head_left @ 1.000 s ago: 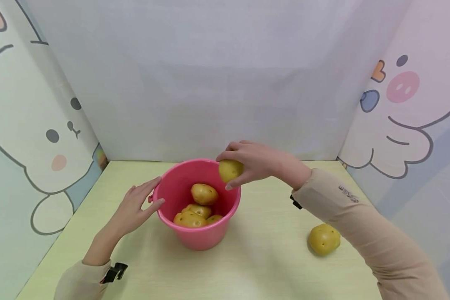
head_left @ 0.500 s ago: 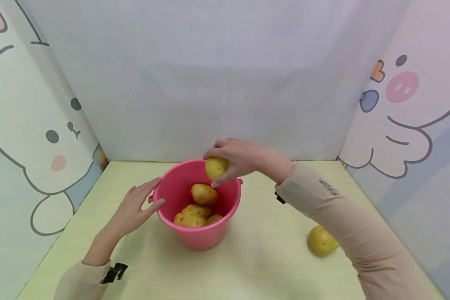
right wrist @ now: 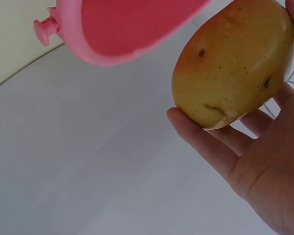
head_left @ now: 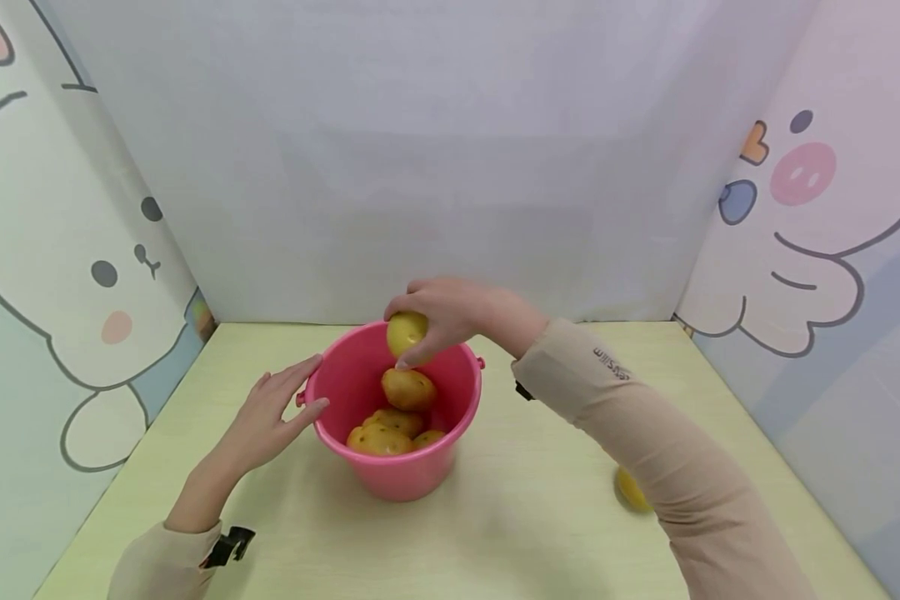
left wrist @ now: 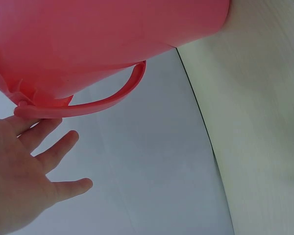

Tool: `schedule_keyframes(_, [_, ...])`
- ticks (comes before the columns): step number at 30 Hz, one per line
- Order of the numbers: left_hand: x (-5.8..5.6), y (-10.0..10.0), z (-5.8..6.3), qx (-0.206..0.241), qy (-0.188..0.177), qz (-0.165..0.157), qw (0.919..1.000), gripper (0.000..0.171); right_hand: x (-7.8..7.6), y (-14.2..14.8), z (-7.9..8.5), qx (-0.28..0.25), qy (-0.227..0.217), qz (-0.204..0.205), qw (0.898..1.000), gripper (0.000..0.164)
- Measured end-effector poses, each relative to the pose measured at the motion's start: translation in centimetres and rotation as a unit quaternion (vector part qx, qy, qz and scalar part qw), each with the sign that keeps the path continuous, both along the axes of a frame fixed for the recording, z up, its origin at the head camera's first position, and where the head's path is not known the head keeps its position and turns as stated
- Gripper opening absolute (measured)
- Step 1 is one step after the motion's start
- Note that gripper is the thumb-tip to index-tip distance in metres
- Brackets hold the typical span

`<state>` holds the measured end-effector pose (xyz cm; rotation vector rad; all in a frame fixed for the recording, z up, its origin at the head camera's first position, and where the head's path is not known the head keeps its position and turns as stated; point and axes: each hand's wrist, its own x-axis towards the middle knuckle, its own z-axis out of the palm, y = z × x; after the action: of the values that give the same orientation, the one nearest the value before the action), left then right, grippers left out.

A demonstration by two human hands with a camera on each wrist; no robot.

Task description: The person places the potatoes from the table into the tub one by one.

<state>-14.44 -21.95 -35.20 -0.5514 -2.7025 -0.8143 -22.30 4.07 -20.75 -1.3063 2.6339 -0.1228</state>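
A pink bucket (head_left: pixel 401 479) stands on the table with several potatoes (head_left: pixel 381 437) inside. My right hand (head_left: pixel 457 315) grips a potato (head_left: pixel 405 333) over the far part of the bucket's mouth; in the right wrist view that potato (right wrist: pixel 235 63) sits between thumb and fingers, apart from the rim. At the bucket's left side my left hand (head_left: pixel 270 421) rests against the rim, its fingers spread. The left wrist view has this hand (left wrist: pixel 24 171) touching the bucket near the joint of its hanging handle (left wrist: pixel 108 102).
One more potato (head_left: pixel 632 490) lies on the table (head_left: pixel 540 500) at the right, partly covered by my right sleeve (head_left: pixel 645 433). A pale wall (head_left: pixel 450 167) closes off the back, and printed cartoon walls stand on both sides.
My right hand has carried its potato leftward, from the bucket's right rim to over its mouth. The right sleeve now covers more of the potato on the table. My left hand has stayed put.
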Motion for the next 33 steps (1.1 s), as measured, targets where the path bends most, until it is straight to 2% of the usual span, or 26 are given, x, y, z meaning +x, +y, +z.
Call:
schedule_keyframes(11, [0.0,0.1,0.1,0.000,-0.013,0.003,0.9999,0.065,-0.6,-2.0,-0.6,0.005,-0.027,-0.017,0.999,0.058])
schedule_keyframes(23, [0.1,0.1,0.3,0.000,-0.013,-0.001,0.9999,0.064,-0.4,-4.0,-0.9,0.021,-0.047,-0.060,0.997,0.059])
schedule_keyframes(33, [0.0,0.1,0.2,-0.004,-0.013,-0.001,0.9999,0.062,-0.8,-5.1,-2.0,0.023,-0.069,-0.067,0.995,0.060])
